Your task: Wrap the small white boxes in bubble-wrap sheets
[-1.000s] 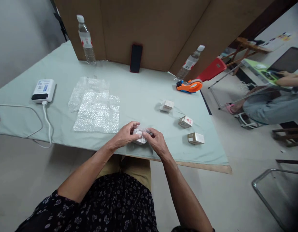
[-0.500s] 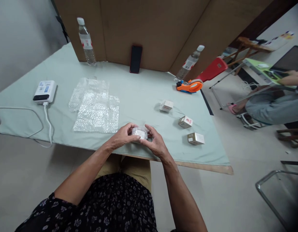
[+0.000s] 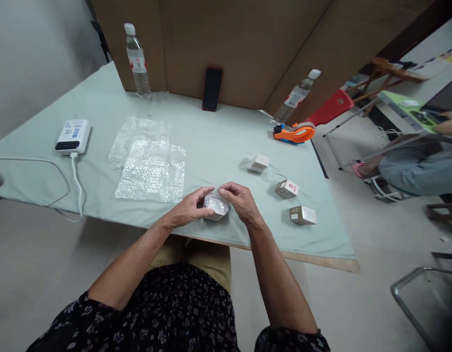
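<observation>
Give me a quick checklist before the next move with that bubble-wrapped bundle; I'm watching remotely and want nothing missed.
1. Bundle held by both hands: ok. The left hand and right hand each grip the bubble-wrapped bundle from opposite sides.
2. Bundle supported: ok. It sits low at the near edge of the table.
3. Wrap fully closed: cannot tell; fingers hide the ends.
4. Tape dispenser within reach: cannot tell. The orange tape dispenser lies at the far right edge.
5. Spare bubble wrap ready: ok. Bubble wrap sheets lie flat left of the hands.
6. Boxes waiting: ok. Three small boxes stand unwrapped to the right.
</observation>
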`<action>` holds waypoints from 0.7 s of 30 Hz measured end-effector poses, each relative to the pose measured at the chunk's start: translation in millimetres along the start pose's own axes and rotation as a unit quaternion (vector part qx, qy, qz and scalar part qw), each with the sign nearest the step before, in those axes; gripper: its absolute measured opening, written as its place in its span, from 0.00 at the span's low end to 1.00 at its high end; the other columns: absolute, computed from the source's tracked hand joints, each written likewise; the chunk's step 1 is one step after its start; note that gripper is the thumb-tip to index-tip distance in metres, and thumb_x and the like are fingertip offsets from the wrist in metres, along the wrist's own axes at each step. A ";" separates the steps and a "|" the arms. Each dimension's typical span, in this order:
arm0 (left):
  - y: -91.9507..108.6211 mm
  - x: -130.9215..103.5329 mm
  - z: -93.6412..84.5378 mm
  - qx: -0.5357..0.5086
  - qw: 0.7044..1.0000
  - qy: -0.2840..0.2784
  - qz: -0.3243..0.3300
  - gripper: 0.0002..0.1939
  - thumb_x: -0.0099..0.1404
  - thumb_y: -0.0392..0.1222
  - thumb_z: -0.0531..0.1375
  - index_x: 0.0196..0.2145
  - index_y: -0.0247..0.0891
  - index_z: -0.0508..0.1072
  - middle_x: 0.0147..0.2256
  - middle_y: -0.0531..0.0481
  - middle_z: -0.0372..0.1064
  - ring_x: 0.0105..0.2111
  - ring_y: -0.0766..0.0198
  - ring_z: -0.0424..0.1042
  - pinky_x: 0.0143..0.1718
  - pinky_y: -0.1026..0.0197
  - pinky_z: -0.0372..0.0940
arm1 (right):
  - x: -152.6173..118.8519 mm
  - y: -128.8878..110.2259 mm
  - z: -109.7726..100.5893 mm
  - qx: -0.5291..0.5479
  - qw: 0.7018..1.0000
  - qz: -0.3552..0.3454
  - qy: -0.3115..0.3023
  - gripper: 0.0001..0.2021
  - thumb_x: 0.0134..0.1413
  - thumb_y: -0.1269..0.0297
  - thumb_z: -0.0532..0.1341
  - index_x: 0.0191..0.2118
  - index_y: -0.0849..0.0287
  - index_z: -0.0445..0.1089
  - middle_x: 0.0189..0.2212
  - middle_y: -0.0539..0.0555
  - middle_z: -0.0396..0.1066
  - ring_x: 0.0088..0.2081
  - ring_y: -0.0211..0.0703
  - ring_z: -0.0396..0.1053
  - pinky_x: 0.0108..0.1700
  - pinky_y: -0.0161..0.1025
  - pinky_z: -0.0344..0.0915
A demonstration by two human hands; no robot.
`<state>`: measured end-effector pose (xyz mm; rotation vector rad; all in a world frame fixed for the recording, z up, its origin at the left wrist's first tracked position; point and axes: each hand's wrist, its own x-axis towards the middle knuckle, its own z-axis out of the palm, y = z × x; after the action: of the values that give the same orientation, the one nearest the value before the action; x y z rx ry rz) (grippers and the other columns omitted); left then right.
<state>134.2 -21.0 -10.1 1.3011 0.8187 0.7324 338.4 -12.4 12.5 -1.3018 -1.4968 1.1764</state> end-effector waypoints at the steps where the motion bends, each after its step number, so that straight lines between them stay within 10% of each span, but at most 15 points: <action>1: -0.9 0.1 0.0 0.000 1.000 0.002 0.000 0.40 0.58 0.43 0.68 0.65 0.37 0.61 0.62 0.36 0.63 0.59 0.48 0.66 0.61 0.46 0.61 | -1.9 -0.7 2.8 -0.015 1.000 -0.025 0.009 0.11 0.53 0.53 0.65 0.31 0.57 0.73 0.31 0.51 0.73 0.36 0.43 0.70 0.42 0.42 0.67; 10: -5.1 2.8 5.6 0.013 0.999 0.033 0.036 0.29 0.63 0.44 0.64 0.60 0.36 0.67 0.56 0.40 0.70 0.47 0.58 0.72 0.52 0.54 0.67 | -30.6 -6.9 7.2 -0.260 0.954 -0.147 0.006 0.06 0.61 0.65 0.59 0.37 0.53 0.75 0.40 0.52 0.79 0.48 0.49 0.75 0.54 0.48 0.62; 21: -9.1 2.1 13.1 0.024 0.995 0.068 0.063 0.26 0.66 0.45 0.61 0.60 0.38 0.66 0.55 0.43 0.70 0.47 0.60 0.72 0.52 0.58 0.67 | -41.5 -12.4 3.2 -0.384 0.900 -0.202 -0.047 0.14 0.61 0.55 0.63 0.49 0.53 0.71 0.51 0.57 0.77 0.52 0.52 0.72 0.57 0.52 0.59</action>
<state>146.5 -27.3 -18.3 1.3673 0.8731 0.9140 338.2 -54.4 23.8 -1.3139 -2.2968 0.3674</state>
